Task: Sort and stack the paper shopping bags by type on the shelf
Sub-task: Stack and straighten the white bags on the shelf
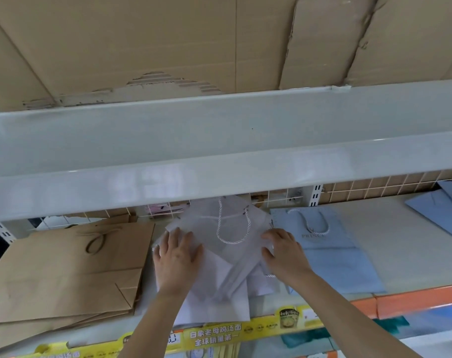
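Note:
A loose pile of white paper bags with a white rope handle lies in the middle of the shelf. My left hand presses flat on the pile's left side, fingers spread. At the pile's right edge, my right hand rests with fingers loosely bent; whether it pinches a bag I cannot tell. A stack of brown kraft bags lies to the left. To the right, a stack of light blue bags lies flat, rope handle up.
Another light blue bag lies at the far right of the shelf. The upper shelf's white edge hangs low over the bags, with cardboard on top. A wire grid backs the shelf. A yellow and orange price strip runs along the front.

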Tool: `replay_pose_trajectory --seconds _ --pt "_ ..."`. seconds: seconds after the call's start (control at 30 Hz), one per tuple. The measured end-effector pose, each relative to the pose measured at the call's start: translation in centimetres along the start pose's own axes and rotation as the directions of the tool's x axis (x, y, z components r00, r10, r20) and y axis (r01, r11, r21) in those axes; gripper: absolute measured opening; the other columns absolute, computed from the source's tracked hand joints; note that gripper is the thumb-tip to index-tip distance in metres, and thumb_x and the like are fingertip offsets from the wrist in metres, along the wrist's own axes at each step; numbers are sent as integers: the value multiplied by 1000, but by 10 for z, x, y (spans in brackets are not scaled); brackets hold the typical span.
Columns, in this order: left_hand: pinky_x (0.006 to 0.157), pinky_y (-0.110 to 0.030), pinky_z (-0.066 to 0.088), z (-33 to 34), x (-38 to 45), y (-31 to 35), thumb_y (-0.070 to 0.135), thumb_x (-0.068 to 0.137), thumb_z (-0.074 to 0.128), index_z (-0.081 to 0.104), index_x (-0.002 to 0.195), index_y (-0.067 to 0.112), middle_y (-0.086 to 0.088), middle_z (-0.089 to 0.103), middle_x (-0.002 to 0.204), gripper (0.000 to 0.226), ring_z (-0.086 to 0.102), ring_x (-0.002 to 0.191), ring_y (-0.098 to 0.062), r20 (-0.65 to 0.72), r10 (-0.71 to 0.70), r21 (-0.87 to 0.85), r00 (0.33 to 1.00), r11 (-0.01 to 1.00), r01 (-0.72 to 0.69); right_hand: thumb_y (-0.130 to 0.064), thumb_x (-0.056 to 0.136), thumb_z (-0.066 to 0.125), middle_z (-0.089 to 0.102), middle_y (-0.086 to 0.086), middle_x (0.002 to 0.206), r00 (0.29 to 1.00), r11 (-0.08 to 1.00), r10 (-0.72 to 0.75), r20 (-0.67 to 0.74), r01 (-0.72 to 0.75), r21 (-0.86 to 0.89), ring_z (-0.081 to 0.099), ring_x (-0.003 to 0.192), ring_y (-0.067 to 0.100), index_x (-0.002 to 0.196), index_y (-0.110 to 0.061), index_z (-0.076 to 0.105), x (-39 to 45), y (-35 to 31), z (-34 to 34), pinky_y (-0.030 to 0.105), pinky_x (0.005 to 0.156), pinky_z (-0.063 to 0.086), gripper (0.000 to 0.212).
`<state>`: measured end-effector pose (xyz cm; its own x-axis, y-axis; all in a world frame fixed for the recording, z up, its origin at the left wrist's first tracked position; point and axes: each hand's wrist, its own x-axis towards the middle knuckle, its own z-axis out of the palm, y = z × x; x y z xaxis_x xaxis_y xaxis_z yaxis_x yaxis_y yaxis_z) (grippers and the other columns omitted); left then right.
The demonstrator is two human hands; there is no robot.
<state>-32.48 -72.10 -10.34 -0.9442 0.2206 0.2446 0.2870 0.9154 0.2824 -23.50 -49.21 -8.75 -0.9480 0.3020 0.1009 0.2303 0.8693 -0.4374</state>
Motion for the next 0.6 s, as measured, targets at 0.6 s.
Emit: replay_pose_trajectory --seconds 0.6 --pt "90 -35 39 -37 -17 39 40 92 53 63 113 19 1 62 117 31 57 108 -23 14 163 -104 986 981 -161 -34 94 48 54 -2 124 997 993 78 13 -79 89 48 116 19 121 -25 55 -41 6 -35 36 99 39 29"
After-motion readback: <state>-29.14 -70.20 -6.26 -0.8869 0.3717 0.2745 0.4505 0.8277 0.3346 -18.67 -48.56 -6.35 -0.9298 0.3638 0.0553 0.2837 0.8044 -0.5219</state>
